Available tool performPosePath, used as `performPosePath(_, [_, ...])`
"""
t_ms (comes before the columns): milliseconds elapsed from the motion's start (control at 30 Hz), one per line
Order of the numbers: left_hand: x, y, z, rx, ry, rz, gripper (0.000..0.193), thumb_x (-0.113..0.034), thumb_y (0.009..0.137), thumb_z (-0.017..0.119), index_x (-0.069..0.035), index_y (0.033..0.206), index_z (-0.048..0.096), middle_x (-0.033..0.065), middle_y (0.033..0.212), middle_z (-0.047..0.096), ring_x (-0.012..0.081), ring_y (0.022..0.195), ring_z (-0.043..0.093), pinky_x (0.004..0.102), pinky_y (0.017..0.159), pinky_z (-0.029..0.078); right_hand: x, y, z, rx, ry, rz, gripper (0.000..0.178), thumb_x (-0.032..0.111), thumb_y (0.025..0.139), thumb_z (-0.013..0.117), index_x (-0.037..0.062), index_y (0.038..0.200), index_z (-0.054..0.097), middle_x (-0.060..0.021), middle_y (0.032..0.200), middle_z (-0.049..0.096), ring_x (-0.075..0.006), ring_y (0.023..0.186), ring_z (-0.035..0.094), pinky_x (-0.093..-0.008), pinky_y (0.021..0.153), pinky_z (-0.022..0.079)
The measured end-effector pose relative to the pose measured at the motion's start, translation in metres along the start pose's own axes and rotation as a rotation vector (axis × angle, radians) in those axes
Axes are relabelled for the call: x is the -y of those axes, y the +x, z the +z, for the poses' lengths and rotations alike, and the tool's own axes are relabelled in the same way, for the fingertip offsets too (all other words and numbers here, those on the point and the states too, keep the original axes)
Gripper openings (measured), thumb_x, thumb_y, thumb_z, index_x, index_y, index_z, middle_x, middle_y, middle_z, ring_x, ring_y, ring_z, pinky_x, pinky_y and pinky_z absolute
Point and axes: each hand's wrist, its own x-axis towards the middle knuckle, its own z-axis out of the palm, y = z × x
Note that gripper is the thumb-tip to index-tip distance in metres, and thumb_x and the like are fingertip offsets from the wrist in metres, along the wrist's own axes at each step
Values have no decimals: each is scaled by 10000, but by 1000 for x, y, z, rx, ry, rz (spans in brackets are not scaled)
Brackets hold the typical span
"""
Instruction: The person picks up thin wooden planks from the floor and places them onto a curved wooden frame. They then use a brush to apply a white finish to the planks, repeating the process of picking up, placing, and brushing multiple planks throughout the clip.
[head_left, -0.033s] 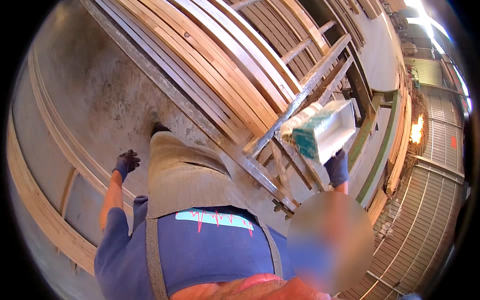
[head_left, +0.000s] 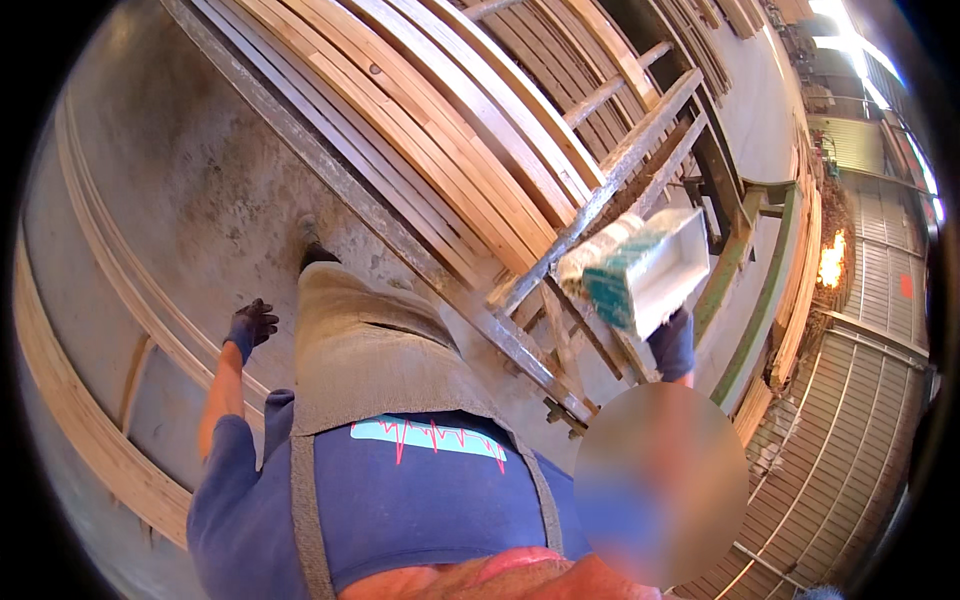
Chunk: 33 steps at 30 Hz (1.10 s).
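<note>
My right hand (head_left: 672, 345), in a dark glove, is closed at the near lower end of a roller applicator (head_left: 612, 285). It has a white and teal box-shaped hopper, open on one side, and a cream, crusted roller along its far left edge. The applicator is held up over the end of a rack; its handle and most of my right fingers are hidden. My left hand (head_left: 252, 328), also gloved, hangs out to the left above the floor with its fingers apart and nothing in it.
Long pale wooden boards (head_left: 440, 130) lie side by side on a crusted metal rack (head_left: 385, 245) ahead. More long timber (head_left: 85, 390) is at the left. A green metal frame (head_left: 770, 300) stands at the right, before a wall with a bright flame-like glow (head_left: 832, 262).
The applicator in my right hand has dropped slightly lower and tilted a little. My left hand has hardly moved.
</note>
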Motion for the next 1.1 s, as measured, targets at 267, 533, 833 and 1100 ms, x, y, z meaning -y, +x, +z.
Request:
performPosePath(267, [19,15,-65,-6,-97,-123,378,-439,949,545,-75,1040,594,150,793,688,264,563,633,369,468,454,102,77,88,135,72,-205,371,110,744,734,4,1089,648,-165,1014,703,-271,968,679,-386,841,524])
performPosePath(533, [3,66,-104,-71,-473,37,365,-412,933,591,-58,1024,613,140,802,692,260,580,645,391,483,483,425,353,231,156,-516,-735,309,322,895,574,46,951,702,-228,921,685,-382,894,666,-440,801,542])
performPosePath(833, [-80,68,-121,22,-355,245,395,-413,922,614,-56,1088,646,157,878,703,242,638,652,352,565,527,596,449,362,-91,-105,-1143,308,167,898,441,2,1033,664,-262,1011,665,-405,954,648,-483,828,508])
performPosePath(1100, [-73,34,-95,-28,-131,102,439,-504,912,582,-128,1128,648,81,922,722,174,637,645,300,563,459,317,238,224,215,-519,-602,223,283,875,626,79,880,715,-161,840,699,-306,762,680,-410,733,548])
